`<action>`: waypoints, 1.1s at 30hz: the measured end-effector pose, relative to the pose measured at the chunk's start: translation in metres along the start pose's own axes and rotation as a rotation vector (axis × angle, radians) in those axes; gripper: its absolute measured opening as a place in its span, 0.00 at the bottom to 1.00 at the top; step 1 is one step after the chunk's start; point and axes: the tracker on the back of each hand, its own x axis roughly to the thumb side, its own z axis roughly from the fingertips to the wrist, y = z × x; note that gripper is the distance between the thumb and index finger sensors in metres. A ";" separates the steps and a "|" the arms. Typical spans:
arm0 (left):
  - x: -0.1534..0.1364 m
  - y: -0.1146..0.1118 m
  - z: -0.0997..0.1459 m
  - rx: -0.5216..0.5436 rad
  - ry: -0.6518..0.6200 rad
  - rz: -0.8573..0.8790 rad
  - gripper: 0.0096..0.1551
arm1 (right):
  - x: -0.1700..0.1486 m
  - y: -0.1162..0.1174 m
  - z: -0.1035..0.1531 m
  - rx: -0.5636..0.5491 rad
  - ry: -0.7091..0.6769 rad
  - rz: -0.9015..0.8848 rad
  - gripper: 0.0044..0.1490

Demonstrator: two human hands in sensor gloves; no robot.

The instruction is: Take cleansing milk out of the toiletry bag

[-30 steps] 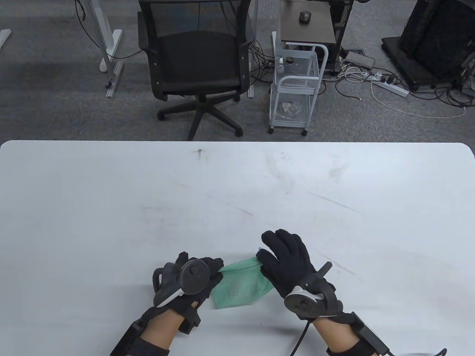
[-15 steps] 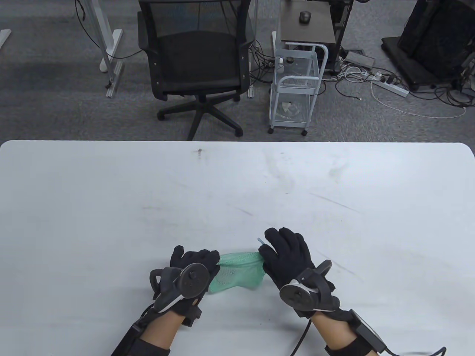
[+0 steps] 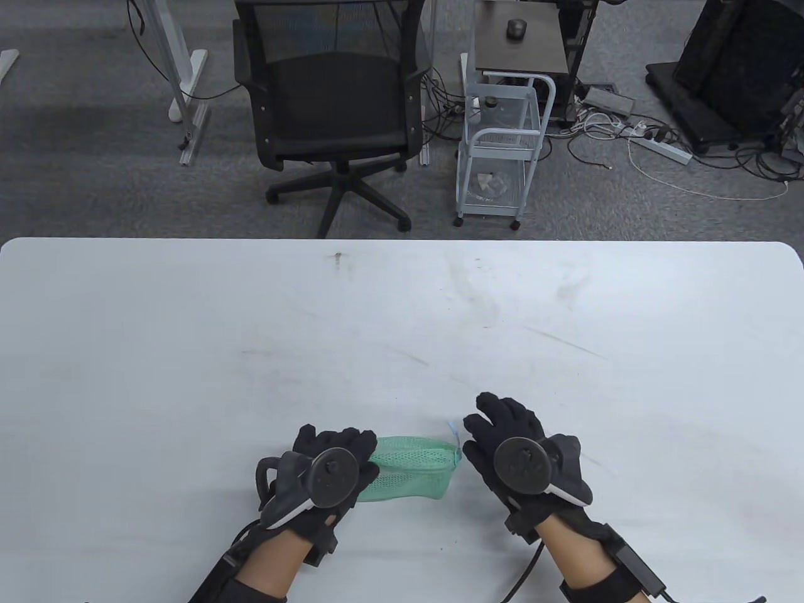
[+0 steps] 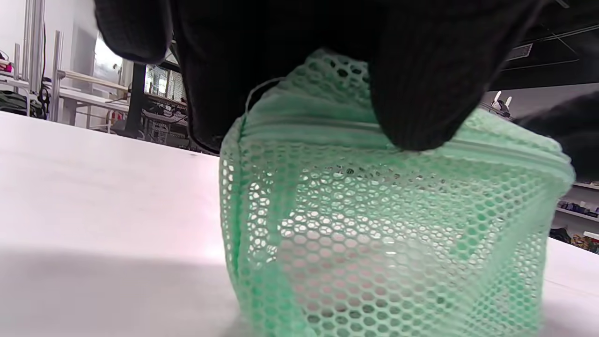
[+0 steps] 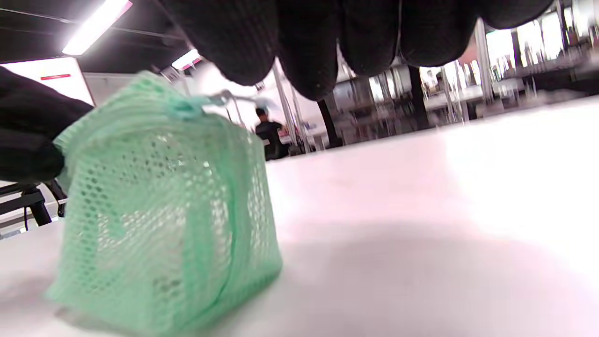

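Two hands: beside toiletry bag (image 3: 411, 472) on worktop (image 3: 188, 352)
Left grip (image 3: 330, 468): pinches bag's top edge
Right grip (image 3: 515, 446): released, just beside bag

surface: white table (image 3: 188, 326) | on it: green mesh toiletry bag (image 3: 414, 474)

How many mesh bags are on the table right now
1. The green mesh toiletry bag stands near the table's front edge, between the hands; the left hand grips its left end, the right hand is at its right end. No others show.
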 end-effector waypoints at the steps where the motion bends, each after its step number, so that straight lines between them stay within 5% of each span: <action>1: 0.000 0.000 0.000 -0.001 -0.001 0.006 0.32 | -0.004 0.001 -0.001 0.026 0.013 -0.037 0.31; 13: -0.006 -0.004 0.001 -0.010 0.017 0.057 0.32 | -0.016 0.023 -0.009 0.298 0.000 -0.249 0.48; 33: -0.004 -0.008 0.000 -0.027 0.022 0.050 0.34 | -0.001 0.031 -0.007 0.139 -0.075 -0.187 0.33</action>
